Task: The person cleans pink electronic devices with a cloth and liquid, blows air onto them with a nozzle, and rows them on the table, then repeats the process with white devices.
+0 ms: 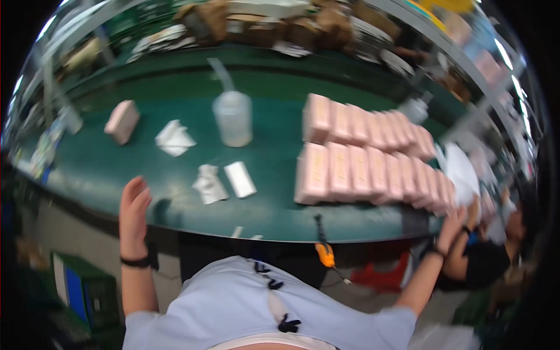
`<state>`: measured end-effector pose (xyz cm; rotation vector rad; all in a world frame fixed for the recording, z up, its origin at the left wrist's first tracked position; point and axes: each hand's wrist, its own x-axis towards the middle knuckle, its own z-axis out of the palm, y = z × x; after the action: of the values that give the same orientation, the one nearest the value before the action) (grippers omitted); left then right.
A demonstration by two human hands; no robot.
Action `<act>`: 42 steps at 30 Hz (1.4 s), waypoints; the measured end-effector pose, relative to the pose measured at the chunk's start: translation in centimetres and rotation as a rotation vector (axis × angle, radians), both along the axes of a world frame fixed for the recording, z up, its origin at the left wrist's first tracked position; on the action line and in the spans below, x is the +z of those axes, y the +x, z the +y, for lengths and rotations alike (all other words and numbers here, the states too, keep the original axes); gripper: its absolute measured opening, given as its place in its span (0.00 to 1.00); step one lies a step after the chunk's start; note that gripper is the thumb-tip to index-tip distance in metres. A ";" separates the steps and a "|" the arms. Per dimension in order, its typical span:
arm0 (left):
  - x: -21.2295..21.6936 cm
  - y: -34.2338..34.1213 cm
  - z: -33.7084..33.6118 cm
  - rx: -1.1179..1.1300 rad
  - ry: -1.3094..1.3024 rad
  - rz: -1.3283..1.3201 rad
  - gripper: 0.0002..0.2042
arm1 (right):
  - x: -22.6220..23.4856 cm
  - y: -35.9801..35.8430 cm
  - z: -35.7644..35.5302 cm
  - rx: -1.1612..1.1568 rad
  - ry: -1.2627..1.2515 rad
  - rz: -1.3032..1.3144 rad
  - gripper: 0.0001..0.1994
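Observation:
Over the table's left front edge, my left hand [135, 211] is raised with its fingers stretched out and nothing in it. My right hand [452, 226] reaches to the far right, by the end of the pink boxes [360, 172] and close to a white plastic bag [461, 170]. Its fingers are blurred, so whether it grips anything is unclear. The boxes stand upright in two long rows. One more pink box [122, 122] stands alone at the left. Between lie two crumpled white tissues [175, 139] and a folded white piece [240, 179].
A clear squeeze bottle [233, 119] with a bent spout stands mid-table. An orange and black tool [324, 254] with a cord lies across the front edge. Another person [487, 256] works close on the right. Green crates [87, 291] stand on the floor at left.

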<state>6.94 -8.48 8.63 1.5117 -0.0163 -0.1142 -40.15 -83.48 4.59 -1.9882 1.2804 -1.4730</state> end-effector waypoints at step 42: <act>-1.9 -10.2 11.8 0.137 -0.528 0.037 0.25 | 12.3 25.7 51.1 1.508 -0.041 0.778 0.15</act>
<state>-3.23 3.33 6.73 0.9795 0.0809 -0.0238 -14.43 -32.37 16.85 -2.5222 -0.3134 0.0192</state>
